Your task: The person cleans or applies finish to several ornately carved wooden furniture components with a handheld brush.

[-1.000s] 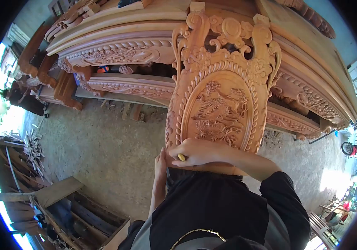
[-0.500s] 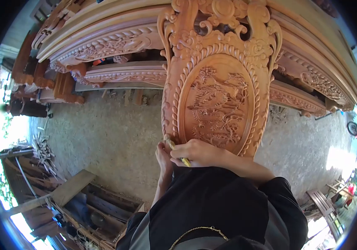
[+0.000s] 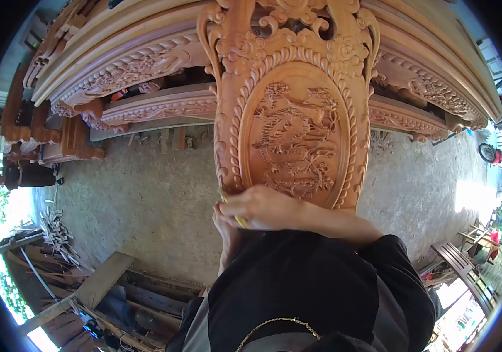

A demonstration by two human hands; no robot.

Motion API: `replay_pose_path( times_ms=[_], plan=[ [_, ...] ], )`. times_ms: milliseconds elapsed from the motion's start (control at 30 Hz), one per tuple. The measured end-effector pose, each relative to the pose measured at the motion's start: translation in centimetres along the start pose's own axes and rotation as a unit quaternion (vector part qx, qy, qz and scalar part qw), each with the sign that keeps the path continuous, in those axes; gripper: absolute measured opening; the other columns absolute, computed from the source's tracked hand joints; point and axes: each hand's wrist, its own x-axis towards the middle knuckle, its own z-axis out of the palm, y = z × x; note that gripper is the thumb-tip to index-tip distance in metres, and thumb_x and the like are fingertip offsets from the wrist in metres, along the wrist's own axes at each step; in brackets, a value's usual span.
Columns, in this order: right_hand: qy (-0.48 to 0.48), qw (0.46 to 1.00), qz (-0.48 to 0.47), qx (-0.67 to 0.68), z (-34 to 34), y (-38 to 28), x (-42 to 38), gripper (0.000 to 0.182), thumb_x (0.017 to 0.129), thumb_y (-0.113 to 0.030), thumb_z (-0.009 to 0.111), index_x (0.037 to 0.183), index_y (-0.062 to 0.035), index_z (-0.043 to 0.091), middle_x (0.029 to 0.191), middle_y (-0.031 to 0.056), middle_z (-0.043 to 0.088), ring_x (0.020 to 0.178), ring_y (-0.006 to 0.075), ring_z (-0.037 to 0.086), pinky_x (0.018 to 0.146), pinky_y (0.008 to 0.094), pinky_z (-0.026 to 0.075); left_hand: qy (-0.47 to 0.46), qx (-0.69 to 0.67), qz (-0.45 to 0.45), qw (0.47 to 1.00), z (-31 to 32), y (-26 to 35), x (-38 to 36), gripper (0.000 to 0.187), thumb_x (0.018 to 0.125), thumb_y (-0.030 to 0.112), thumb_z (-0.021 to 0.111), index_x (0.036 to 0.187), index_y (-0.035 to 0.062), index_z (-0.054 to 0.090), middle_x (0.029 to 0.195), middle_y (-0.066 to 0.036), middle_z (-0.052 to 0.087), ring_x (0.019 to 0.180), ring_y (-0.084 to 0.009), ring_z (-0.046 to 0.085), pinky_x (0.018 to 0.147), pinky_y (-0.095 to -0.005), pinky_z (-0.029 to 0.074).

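A tall carved wooden panel (image 3: 298,79), with scrollwork on top and an oval relief in its middle, stretches away in front of my body. My right hand (image 3: 261,208) lies across its lower left part, fingers closed round a brush (image 3: 240,222) with a yellow handle. The brush's tip touches or nearly touches the panel's left border. Just below that, my left hand (image 3: 225,226) is curled at the panel's lower left edge and appears to grip it. My right hand and dark shirt partly cover the left fingers and the panel's lower end.
Long carved wooden rails (image 3: 145,70) are stacked behind the panel on both sides. At lower left stands a wooden plank frame (image 3: 107,276) with boards in it. Wood scraps (image 3: 57,234) lie on the concrete floor (image 3: 151,193). A slatted wooden piece (image 3: 465,273) is at lower right.
My view has shifted, so the panel and rails appear a little further left and higher. Both hands stay at the panel's lower left edge, and the brush head is now more hidden.
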Motion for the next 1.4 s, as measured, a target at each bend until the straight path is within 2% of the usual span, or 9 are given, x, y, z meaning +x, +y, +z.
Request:
replay_pose_path(
  times_ms=[167,433,600,767,1000,1033,1200,1267,1400],
  plan=[
    [0.305,0.935,-0.009,-0.179,-4.0,0.9,2.4,0.017,0.085,-0.007,0.074,0.085,-0.0069,0.058,0.093,0.0036,0.065,0.064,0.0205,0.065,0.051,0.0376,0.054,0.057,-0.064,-0.16,0.983,0.1,1.6,0.3,0.044,0.101,0.034,0.047,0.113,-0.0041,0.066,0.107,-0.01,0.067,0.093,-0.0187,0.063,0.083,-0.0327,0.051],
    [0.126,0.99,0.04,-0.041,-4.1,-1.1,-6.1,0.016,0.079,-0.001,0.075,0.077,-0.0057,0.059,0.087,0.003,0.069,0.067,0.018,0.067,0.055,0.0317,0.055,0.079,-0.03,-0.111,0.99,-0.3,0.1,1.0,0.044,0.1,0.034,0.046,0.102,-0.0051,0.067,0.097,-0.012,0.068,0.088,-0.0202,0.064,0.079,-0.0333,0.05],
    [0.327,0.904,0.122,-0.246,-6.8,-1.8,-6.6,0.021,0.079,0.007,0.074,0.073,-0.0036,0.056,0.085,0.0079,0.07,0.068,0.0174,0.069,0.053,0.0288,0.054,0.106,-0.03,-0.104,0.988,0.1,-0.2,1.3,0.045,0.1,0.035,0.047,0.101,-0.0051,0.068,0.096,-0.012,0.068,0.088,-0.0192,0.064,0.078,-0.0329,0.05],
    [0.207,0.971,0.107,-0.061,-7.2,-1.2,-7.6,0.021,0.081,0.0,0.077,0.076,-0.0026,0.058,0.086,0.0097,0.068,0.068,0.0241,0.068,0.059,0.0337,0.057,0.117,-0.076,-0.096,0.985,1.0,-1.0,2.2,0.045,0.1,0.035,0.048,0.098,-0.0049,0.068,0.093,-0.011,0.069,0.086,-0.0185,0.064,0.078,-0.0327,0.05],
    [0.396,0.895,0.192,0.071,-14.3,-0.1,-7.9,0.02,0.09,-0.001,0.071,0.102,-0.0007,0.055,0.11,0.0142,0.073,0.082,0.0143,0.07,0.075,0.0266,0.055,0.111,-0.037,-0.079,0.99,1.1,-1.8,3.3,0.046,0.1,0.037,0.048,0.091,-0.0043,0.067,0.088,-0.01,0.067,0.082,-0.0164,0.061,0.075,-0.0327,0.049],
    [0.396,0.891,0.185,0.121,-14.7,0.0,-8.1,0.022,0.091,-0.001,0.071,0.103,-0.0008,0.052,0.117,0.0163,0.072,0.085,0.0142,0.07,0.078,0.0257,0.054,0.073,-0.027,-0.1,0.992,0.9,-1.6,3.4,0.047,0.101,0.038,0.049,0.11,-0.0054,0.063,0.108,-0.012,0.065,0.099,-0.0185,0.06,0.088,-0.0327,0.047],
    [0.333,0.919,0.211,0.0,-14.6,-0.1,-9.1,0.021,0.089,0.002,0.071,0.1,-0.0004,0.052,0.122,0.0205,0.069,0.098,0.0231,0.073,0.08,0.0299,0.058,0.036,-0.009,-0.13,0.991,1.2,-1.0,3.1,0.056,0.103,0.04,0.049,0.133,-0.0062,0.059,0.131,-0.014,0.062,0.119,-0.0202,0.058,0.102,-0.0321,0.044],
    [0.313,0.931,0.175,-0.069,-13.1,0.9,-9.0,0.021,0.089,0.003,0.071,0.098,-0.0008,0.054,0.119,0.0192,0.069,0.097,0.0238,0.073,0.079,0.0312,0.059,0.088,0.002,-0.08,0.993,1.7,-1.2,2.8,0.054,0.102,0.043,0.05,0.103,-0.0077,0.068,0.097,-0.012,0.068,0.09,-0.0155,0.061,0.082,-0.0308,0.049],
    [0.242,0.945,0.105,-0.191,-11.1,0.1,-6.3,0.019,0.085,0.0,0.072,0.095,-0.003,0.056,0.11,0.0167,0.07,0.09,0.0282,0.073,0.076,0.0348,0.06,0.08,-0.024,-0.083,0.993,2.0,-1.9,3.2,0.057,0.102,0.045,0.05,0.112,-0.0082,0.068,0.106,-0.013,0.069,0.096,-0.0158,0.062,0.086,-0.0305,0.049]
  ],
)
